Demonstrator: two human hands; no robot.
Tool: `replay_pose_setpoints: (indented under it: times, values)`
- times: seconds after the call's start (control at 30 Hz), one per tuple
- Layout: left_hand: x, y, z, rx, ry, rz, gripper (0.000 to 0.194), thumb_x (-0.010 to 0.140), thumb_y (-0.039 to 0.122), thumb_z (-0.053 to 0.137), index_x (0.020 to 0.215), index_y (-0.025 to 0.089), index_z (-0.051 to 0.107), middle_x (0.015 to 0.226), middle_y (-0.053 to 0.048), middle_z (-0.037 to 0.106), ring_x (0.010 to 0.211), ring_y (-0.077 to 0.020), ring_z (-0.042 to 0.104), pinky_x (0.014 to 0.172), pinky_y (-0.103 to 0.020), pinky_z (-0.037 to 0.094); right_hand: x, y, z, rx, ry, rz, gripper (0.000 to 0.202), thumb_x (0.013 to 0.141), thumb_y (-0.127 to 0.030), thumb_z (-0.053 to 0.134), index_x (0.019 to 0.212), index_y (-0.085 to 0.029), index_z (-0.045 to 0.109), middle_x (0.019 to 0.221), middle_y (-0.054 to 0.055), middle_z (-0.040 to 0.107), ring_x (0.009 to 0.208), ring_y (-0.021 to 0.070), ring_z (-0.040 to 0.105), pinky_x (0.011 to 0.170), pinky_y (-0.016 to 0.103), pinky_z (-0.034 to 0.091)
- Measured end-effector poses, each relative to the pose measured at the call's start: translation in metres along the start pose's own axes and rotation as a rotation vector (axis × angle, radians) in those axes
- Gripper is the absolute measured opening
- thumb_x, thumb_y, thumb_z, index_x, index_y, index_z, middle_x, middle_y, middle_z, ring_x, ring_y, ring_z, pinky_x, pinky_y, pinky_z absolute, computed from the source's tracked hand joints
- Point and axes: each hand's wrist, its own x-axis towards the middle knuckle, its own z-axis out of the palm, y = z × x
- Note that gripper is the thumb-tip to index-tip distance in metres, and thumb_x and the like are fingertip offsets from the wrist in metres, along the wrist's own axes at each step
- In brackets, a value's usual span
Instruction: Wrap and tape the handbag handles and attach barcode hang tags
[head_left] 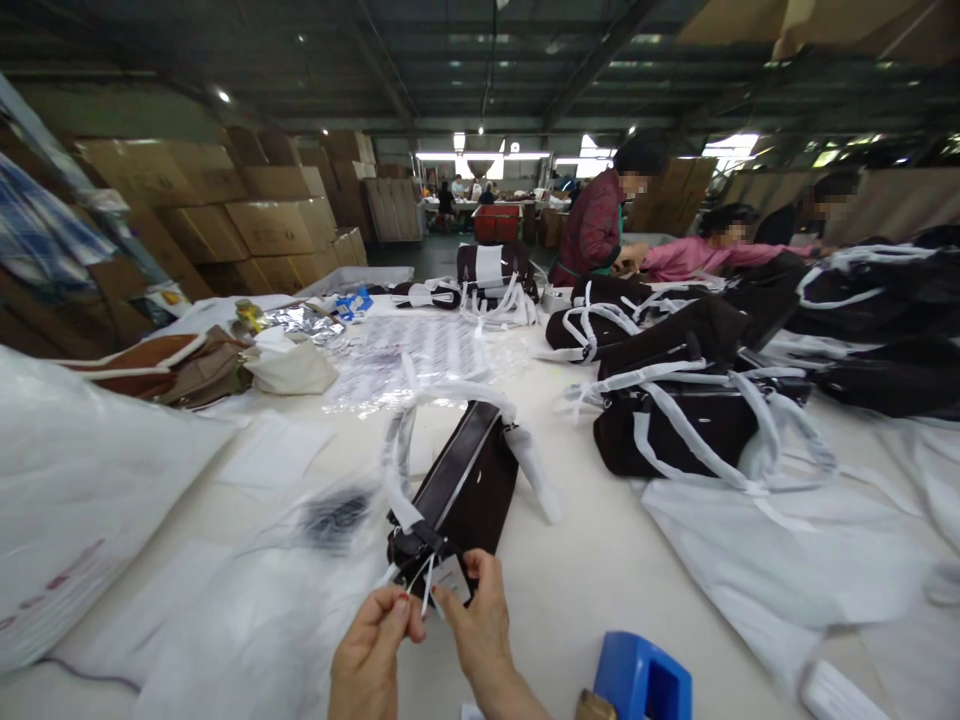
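Observation:
A dark brown handbag (480, 490) with wrapped white handles (396, 470) lies tilted on the white table in front of me. At its near end hangs a white tag (450, 578) with a thin white string (428, 585). My left hand (379, 640) is closed, thumb and forefinger pinching the string just left of the tag. My right hand (480, 620) holds the tag between thumb and fingers, against the bag's near end.
Several wrapped dark bags (682, 425) fill the right side. A blue tape dispenser (643, 675) stands at the near edge. Plastic sheets (97, 480) lie left, with beige and brown pouches (292, 368) behind. People (596, 215) work at the back right.

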Motion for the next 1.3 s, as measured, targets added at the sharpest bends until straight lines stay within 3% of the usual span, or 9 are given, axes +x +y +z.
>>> replay_pose_setpoints:
  times: [0.17,0.3,0.37,0.47,0.6,0.67,0.77,1.1,1.3]
  values:
    - [0.002,-0.003,-0.003,0.048,0.048,0.047,0.037,0.055,0.054,0.072,0.059,0.019,0.060,0.053,0.003,0.055,0.066,-0.0150,0.050,0.069,-0.025,0.039,0.000,0.000,0.015,0.044,-0.013,0.104,0.028,0.054,-0.014,0.065,0.075,-0.023,0.050,0.068,-0.003,0.055,0.062,0.0164,0.049,0.062,0.028,0.037]
    - [0.007,-0.001,-0.006,0.034,0.027,0.026,0.038,0.051,0.053,0.075,0.061,0.018,0.062,0.054,0.002,0.058,0.070,-0.0162,0.053,0.072,-0.025,0.041,0.000,0.003,0.017,0.201,-0.182,0.150,0.017,0.056,-0.016,0.063,0.067,-0.021,0.050,0.057,-0.006,0.048,0.056,0.0124,0.042,0.056,0.024,0.032]
    - [0.009,0.004,-0.005,-0.023,0.030,0.002,0.038,0.050,0.050,0.077,0.061,0.018,0.061,0.056,0.002,0.059,0.069,-0.0157,0.053,0.071,-0.026,0.042,0.000,0.000,0.011,0.273,-0.326,0.162,0.011,0.057,-0.021,0.064,0.064,-0.019,0.056,0.057,-0.005,0.052,0.057,0.0120,0.044,0.057,0.024,0.033]
    - [0.010,0.013,-0.001,-0.073,-0.008,-0.030,0.035,0.053,0.046,0.076,0.062,0.017,0.059,0.052,0.003,0.057,0.064,-0.0149,0.053,0.066,-0.027,0.042,0.002,-0.008,-0.008,0.342,-0.543,0.212,0.018,0.056,-0.027,0.068,0.068,-0.014,0.065,0.058,-0.002,0.058,0.054,0.0110,0.047,0.055,0.023,0.034]
    - [0.012,0.017,-0.003,-0.025,-0.041,0.000,0.027,0.063,0.041,0.070,0.065,0.017,0.057,0.045,0.006,0.051,0.052,-0.0118,0.048,0.056,-0.025,0.038,0.009,-0.018,-0.039,0.426,-0.734,0.419,0.024,0.052,-0.022,0.073,0.073,-0.013,0.066,0.063,0.001,0.065,0.050,0.0092,0.052,0.048,0.019,0.032]
    - [0.013,0.014,-0.007,0.039,-0.052,0.036,0.025,0.067,0.040,0.066,0.065,0.017,0.057,0.046,0.005,0.051,0.051,-0.0117,0.047,0.055,-0.025,0.036,0.012,-0.019,-0.049,0.469,-0.772,0.519,0.025,0.047,-0.017,0.075,0.070,-0.014,0.064,0.062,0.001,0.067,0.048,0.0087,0.054,0.046,0.017,0.033]
    - [0.013,0.010,-0.013,0.186,-0.071,0.086,0.024,0.070,0.040,0.063,0.065,0.018,0.057,0.050,0.003,0.055,0.053,-0.0126,0.047,0.054,-0.025,0.035,0.013,-0.019,-0.054,0.492,-0.810,0.555,0.024,0.046,-0.014,0.075,0.067,-0.013,0.063,0.060,0.000,0.066,0.045,0.0074,0.053,0.044,0.015,0.035]
    - [-0.005,0.015,-0.017,0.426,-0.152,0.130,0.022,0.072,0.039,0.059,0.061,0.020,0.059,0.055,0.003,0.052,0.055,-0.0135,0.045,0.057,-0.024,0.036,0.003,-0.039,-0.049,0.498,-1.022,0.506,0.028,0.060,-0.021,0.069,0.087,-0.012,0.068,0.068,0.002,0.064,0.047,0.0076,0.055,0.041,0.015,0.042]
    - [-0.008,0.010,-0.021,0.472,-0.197,0.169,0.023,0.074,0.037,0.057,0.059,0.020,0.058,0.060,0.001,0.051,0.057,-0.0145,0.046,0.059,-0.025,0.038,0.003,-0.041,-0.051,0.485,-1.066,0.489,0.023,0.061,-0.018,0.065,0.082,-0.009,0.068,0.070,0.006,0.067,0.047,0.0104,0.060,0.037,0.013,0.038]
